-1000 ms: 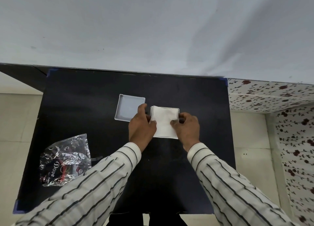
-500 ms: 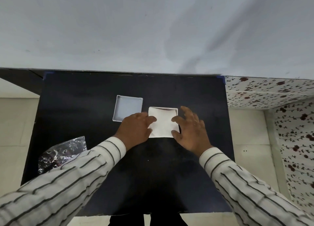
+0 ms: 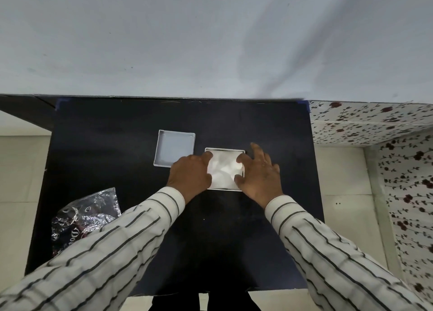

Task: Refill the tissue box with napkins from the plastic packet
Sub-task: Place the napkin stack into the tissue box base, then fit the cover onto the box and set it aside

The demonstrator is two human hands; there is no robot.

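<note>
A square white tissue box (image 3: 225,149) sits at the middle of the black table (image 3: 112,151). White napkins (image 3: 225,168) lie inside it, their top crumpled. My left hand (image 3: 189,173) rests on the box's left side with its fingertips pressing on the napkins. My right hand (image 3: 260,175) lies on the right side, fingers spread, with thumb and a fingertip on the napkins. Neither hand grips anything. The clear printed plastic packet (image 3: 86,214) lies crumpled at the table's front left, partly hidden by my left sleeve.
An empty white square lid or tray (image 3: 174,148) lies just left of and behind the box, touching my left hand's knuckles. A pale wall runs behind the table. A flower-patterned surface (image 3: 375,123) stands to the right, with tiled floor on both sides.
The napkin stack that both hands held by its sides now sits down in the box. My fingers have shifted from gripping the stack to pressing on top of it.
</note>
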